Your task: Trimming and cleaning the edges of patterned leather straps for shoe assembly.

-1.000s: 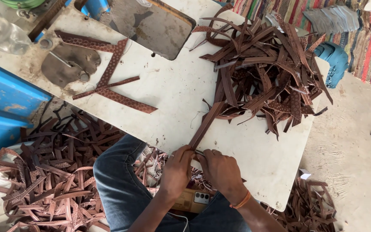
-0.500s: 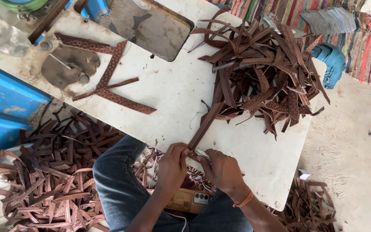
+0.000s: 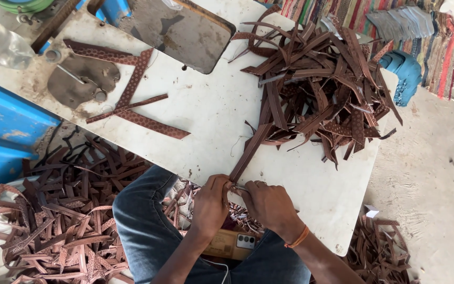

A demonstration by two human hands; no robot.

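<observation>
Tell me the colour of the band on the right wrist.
Orange, a thin band just behind the right hand; head view.

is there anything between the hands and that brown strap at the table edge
Nothing visible. Both the left hand and the right hand are already on the near end of the brown strap, pinching it at the edge of the white table. The strap's far end runs up into the pile of straps.
</observation>
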